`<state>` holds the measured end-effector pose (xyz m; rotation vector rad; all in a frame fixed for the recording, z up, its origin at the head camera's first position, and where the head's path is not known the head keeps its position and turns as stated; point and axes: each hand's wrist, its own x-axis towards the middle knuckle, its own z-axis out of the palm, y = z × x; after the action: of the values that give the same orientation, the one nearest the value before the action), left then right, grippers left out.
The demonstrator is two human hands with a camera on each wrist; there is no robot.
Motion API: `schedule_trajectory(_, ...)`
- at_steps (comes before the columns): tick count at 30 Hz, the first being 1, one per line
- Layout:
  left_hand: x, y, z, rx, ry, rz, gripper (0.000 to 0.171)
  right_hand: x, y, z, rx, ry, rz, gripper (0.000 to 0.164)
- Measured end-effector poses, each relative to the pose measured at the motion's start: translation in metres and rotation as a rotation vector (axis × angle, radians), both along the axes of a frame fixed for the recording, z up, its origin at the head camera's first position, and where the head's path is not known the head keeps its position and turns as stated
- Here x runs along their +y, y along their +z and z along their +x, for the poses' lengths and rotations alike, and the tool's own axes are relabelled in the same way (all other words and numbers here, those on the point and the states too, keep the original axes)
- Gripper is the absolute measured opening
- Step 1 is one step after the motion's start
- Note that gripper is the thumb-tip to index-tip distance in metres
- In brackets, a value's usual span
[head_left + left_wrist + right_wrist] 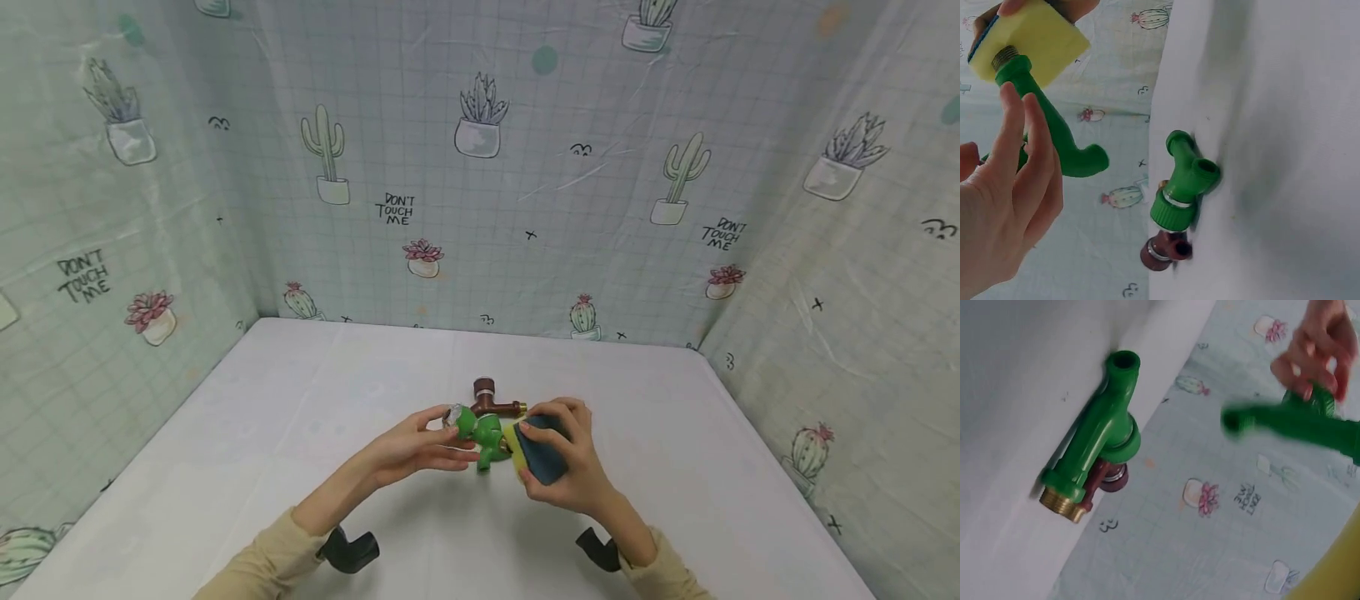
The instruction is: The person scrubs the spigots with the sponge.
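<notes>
My left hand (pixel 420 447) holds a green tap (pixel 1063 134) by its handle, between thumb and fingers. The tap is raised above the table, and its threaded end meets the yellow side of a sponge (pixel 1057 40). My right hand (pixel 573 458) grips that sponge, whose other face is dark blue (pixel 542 454). In the right wrist view the held tap (pixel 1297 422) is blurred, with the left fingertips on its round handle. A second green tap (pixel 1100 419) with a brass threaded end lies on the table. Beyond it is a brown tap (pixel 486 402), partly hidden in the wrist views.
The white table (pixel 337 375) runs back to a cactus-print cloth (pixel 405 100) that surrounds it on the back and sides. Black curved pieces show beside each forearm, one by the left sleeve (pixel 258 558) and one by the right sleeve (pixel 663 575).
</notes>
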<state>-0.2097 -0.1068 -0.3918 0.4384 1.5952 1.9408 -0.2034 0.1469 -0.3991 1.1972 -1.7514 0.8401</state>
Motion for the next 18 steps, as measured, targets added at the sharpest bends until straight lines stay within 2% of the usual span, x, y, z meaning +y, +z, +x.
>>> schedule_trajectory(3, 0.001, 0.004, -0.004, 0.031, -0.011, 0.03, 0.06, -0.006, 0.0, 0.005, 0.056, 0.023, 0.042, 0.04)
schedule_trajectory(6, 0.002, 0.008, -0.008, 0.1, 0.0, -0.022, 0.057, -0.011, -0.004, 0.012, 0.063, 0.044, 0.093, 0.041)
schedule_trajectory(10, 0.002, 0.011, -0.009, 0.21, 0.022, -0.135, 0.05, -0.012, -0.008, 0.019, 0.003, 0.046, 0.161, 0.039)
schedule_trajectory(13, 0.004, 0.011, -0.008, 0.282, 0.064, -0.202, 0.048, -0.011, -0.01, 0.02, -0.057, 0.029, 0.211, 0.037)
schedule_trajectory(18, 0.014, 0.008, -0.003, 0.353, 0.102, -0.232, 0.048, -0.012, -0.009, 0.018, -0.122, -0.034, 0.316, 0.034)
